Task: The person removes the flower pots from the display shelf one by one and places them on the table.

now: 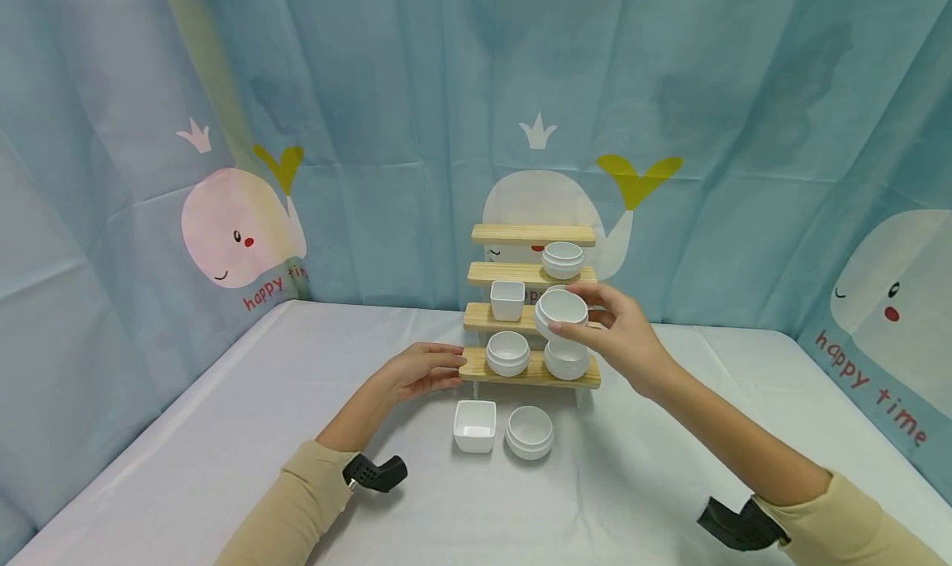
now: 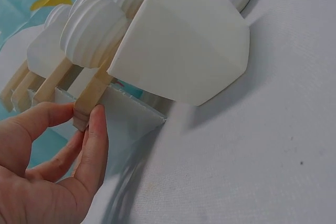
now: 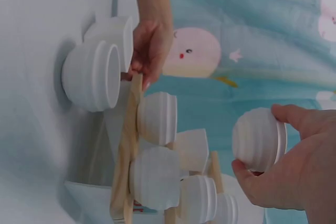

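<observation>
A small tiered wooden rack [image 1: 531, 374] stands on the white table, holding white bowls and a square cup [image 1: 507, 300]. My right hand [image 1: 604, 326] grips a round ribbed white bowl [image 1: 561, 312] in the air just in front of the rack's third shelf; in the right wrist view the bowl [image 3: 259, 139] sits between thumb and fingers. My left hand [image 1: 426, 369] pinches the left end of the lowest shelf [image 2: 90, 104], thumb and fingers on the wood. Two round bowls [image 1: 508, 353] [image 1: 567, 360] rest on that lowest shelf.
On the table in front of the rack sit a square white dish [image 1: 475, 425] and a round ribbed bowl [image 1: 530, 431]. Another round bowl [image 1: 562, 259] is on an upper shelf. A blue whale-print curtain [image 1: 223, 136] encloses the table on three sides.
</observation>
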`<state>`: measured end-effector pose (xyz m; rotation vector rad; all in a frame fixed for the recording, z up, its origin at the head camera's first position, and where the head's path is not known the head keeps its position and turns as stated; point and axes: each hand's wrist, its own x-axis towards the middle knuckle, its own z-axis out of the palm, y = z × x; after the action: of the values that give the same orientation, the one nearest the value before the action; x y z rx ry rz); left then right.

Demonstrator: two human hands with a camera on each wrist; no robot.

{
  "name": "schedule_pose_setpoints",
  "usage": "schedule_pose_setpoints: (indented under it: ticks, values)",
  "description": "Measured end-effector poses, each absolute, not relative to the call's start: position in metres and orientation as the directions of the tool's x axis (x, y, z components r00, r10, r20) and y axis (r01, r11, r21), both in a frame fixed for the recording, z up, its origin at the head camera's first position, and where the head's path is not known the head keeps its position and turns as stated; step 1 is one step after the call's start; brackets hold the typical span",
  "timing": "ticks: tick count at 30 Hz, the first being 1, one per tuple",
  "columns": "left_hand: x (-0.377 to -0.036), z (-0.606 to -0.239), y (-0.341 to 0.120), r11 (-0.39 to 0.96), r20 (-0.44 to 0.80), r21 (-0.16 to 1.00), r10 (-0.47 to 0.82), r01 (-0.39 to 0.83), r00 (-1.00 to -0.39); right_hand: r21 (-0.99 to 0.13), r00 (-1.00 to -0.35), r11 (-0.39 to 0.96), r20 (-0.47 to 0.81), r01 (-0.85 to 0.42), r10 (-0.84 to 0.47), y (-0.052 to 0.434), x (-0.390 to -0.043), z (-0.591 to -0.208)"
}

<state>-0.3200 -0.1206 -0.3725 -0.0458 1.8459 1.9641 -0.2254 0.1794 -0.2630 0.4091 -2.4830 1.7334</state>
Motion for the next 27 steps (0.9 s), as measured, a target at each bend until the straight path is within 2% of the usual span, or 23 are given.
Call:
schedule_pose_setpoints:
  ticks: [27]
  values:
    - [-0.32, -0.376, -0.119, -0.028, -0.298, 0.946, 0.318, -0.323, -0.9, -0.932, -0.956, 0.251, 0.215, -0.262, -0.201, 0.206, -0.205, -0.306]
